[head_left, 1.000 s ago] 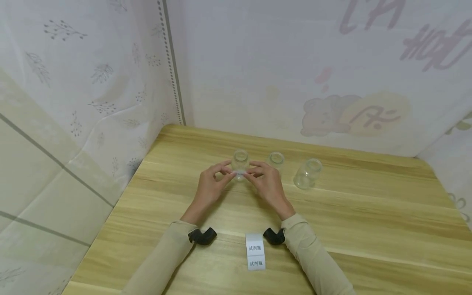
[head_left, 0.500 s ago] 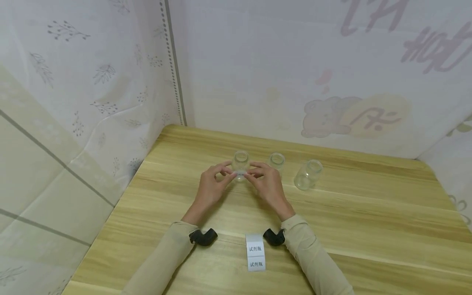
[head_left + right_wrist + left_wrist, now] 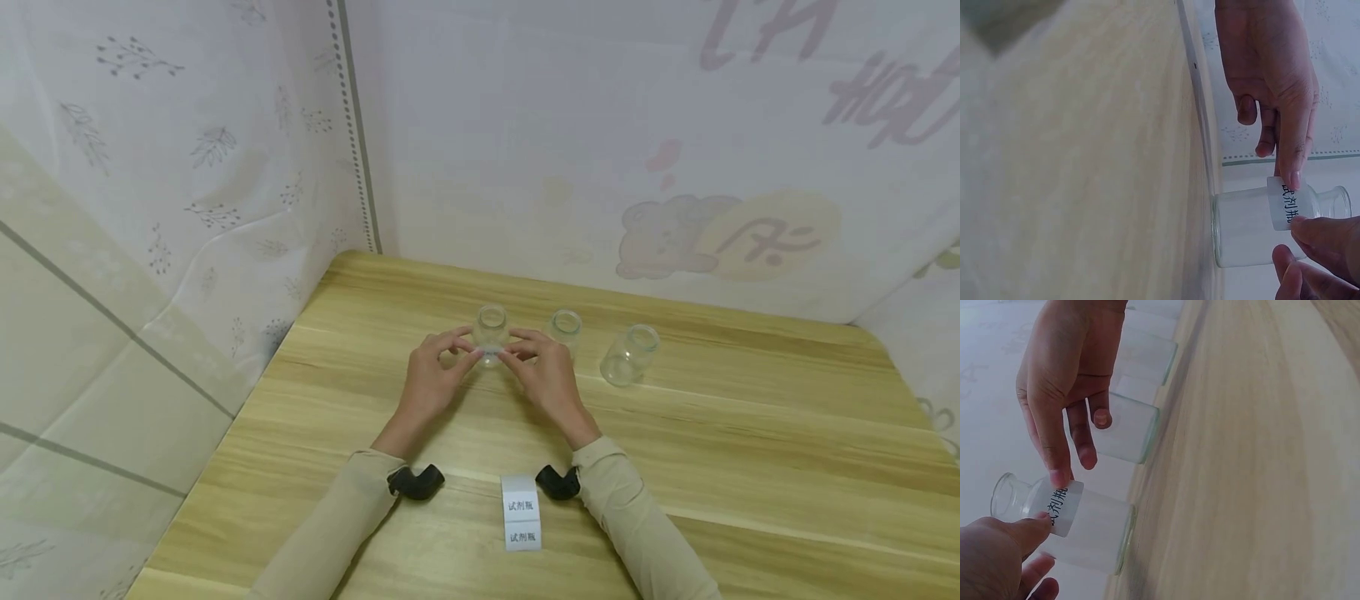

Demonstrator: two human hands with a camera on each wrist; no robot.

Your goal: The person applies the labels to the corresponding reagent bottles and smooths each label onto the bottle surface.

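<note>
A clear glass bottle (image 3: 492,327) with a narrower neck stands upright between the two hands in the head view. A small white label (image 3: 1070,512) with black printed characters lies across the bottle's front, below the shoulder. At one end of the label, my left hand (image 3: 435,377) pinches with the thumb tip on its edge. My right hand (image 3: 546,377) holds the opposite end in the same manner, its other fingers spread beside the glass. Both thumbs cover the label's edges in the right wrist view. The finger sides behind the label are partly hidden.
Two more clear glass bottles stand to the right, a nearer one (image 3: 566,323) partly behind the right hand and a farther one (image 3: 630,357). A strip of printed labels (image 3: 521,521) lies on the wooden table (image 3: 750,467) between the forearms. Black curved wrist pieces (image 3: 417,483) sit at the cuffs.
Hands, label and bottles hold nearly the same places throughout. The head view has shifted very slightly.
</note>
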